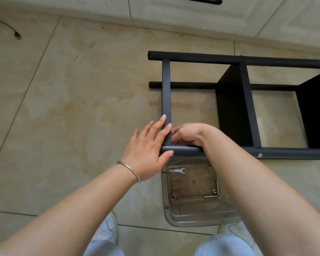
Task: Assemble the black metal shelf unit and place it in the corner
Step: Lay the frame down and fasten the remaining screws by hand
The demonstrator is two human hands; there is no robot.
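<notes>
The black metal shelf unit [246, 100] lies on its side on the tiled floor, running off the right edge. Two black shelf panels stand between its round posts. My left hand [148, 150] wraps the left end of the near post, fingers resting on the flat crossbar [166, 93] where the two meet. My right hand [187, 134] is curled just right of that joint, fingertips pressed to the corner; what it holds, if anything, is hidden. A silver bolt head [260, 155] shows on the near post.
A clear plastic tray [190, 218] sits on the floor under my arms, holding a flat wrench [176, 170], long bolts and nuts [215, 194]. White cabinet fronts [174, 12] run along the top. A cable end [17, 35] lies at the far left. My shoes show at the bottom.
</notes>
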